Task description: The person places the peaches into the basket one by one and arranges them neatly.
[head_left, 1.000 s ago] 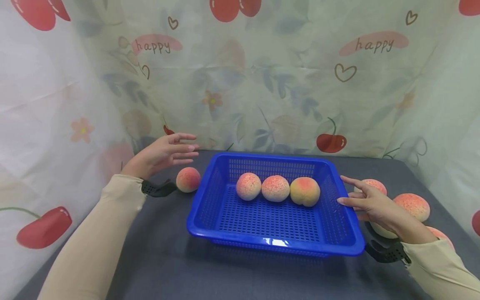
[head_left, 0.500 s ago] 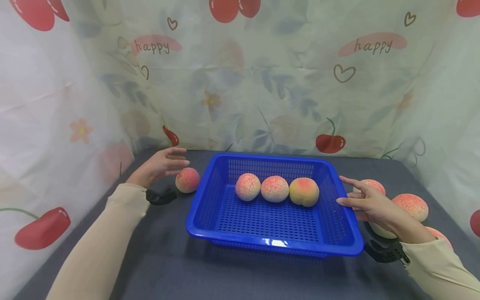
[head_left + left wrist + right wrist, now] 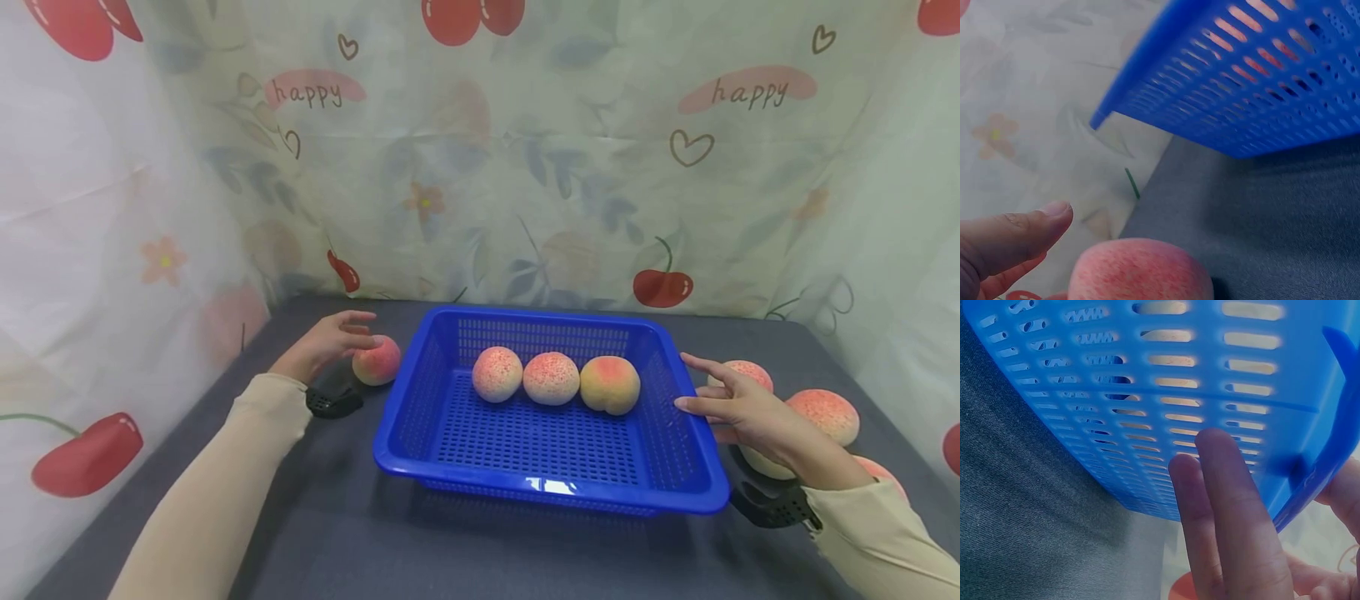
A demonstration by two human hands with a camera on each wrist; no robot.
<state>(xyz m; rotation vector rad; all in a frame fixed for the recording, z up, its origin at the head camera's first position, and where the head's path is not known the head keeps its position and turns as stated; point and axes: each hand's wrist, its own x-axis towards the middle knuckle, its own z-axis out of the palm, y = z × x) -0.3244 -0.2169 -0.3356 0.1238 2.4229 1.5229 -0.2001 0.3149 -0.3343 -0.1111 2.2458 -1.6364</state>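
Observation:
My left hand [image 3: 324,343] hovers at the peach [image 3: 377,361] on the table left of the blue plastic basket [image 3: 551,500]. Its fingers reach over the top of that fruit; in the left wrist view the thumb [image 3: 1029,234] stands apart from the peach [image 3: 1141,272]. At the basket's right side, my right hand [image 3: 750,412] grips the rim. Two of its fingers [image 3: 1232,494] lie along the slotted outer wall, with the thumb on the inner side. Inside the basket three peaches, including a yellower one [image 3: 609,385], sit in a row toward the back.
Several more peaches lie right of the basket, one [image 3: 823,415] beside the right wrist and others partly hidden behind that hand and arm. The dark grey cloth [image 3: 480,554] covers the table. A printed curtain [image 3: 495,208] closes off the back and both sides.
My left hand has come down and slightly toward the right, from above the left peach to its top. The right hand, basket and peaches have stayed in place.

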